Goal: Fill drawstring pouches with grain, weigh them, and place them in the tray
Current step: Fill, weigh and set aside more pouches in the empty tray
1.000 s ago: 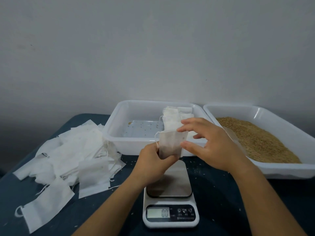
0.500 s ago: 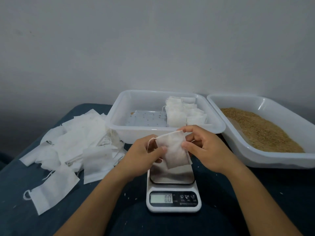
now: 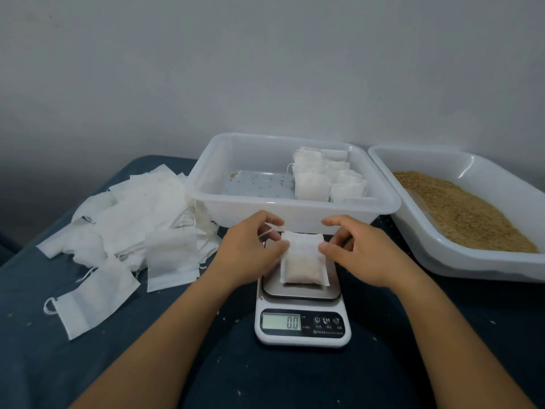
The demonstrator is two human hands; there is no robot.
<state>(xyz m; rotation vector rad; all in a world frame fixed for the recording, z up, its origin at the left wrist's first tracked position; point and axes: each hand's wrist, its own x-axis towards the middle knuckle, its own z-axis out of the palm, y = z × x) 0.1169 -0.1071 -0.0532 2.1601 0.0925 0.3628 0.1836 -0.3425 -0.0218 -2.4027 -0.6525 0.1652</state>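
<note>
While filled pouch (image 3: pixel 303 258) lies on scale (image 3: pixel 302 293) | left hand (image 3: pixel 250 252) pinches drawstring | right hand (image 3: pixel 362 252) released

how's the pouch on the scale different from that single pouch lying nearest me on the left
The pouch on the scale bulges with filling; the single pouch on the left lies flat and looks empty. The scale pouch rests on the steel platform of the scale, with the left hand and right hand at its top corners; the flat one lies untouched on the dark cloth. Both are white drawstring pouches of the same kind.
</note>
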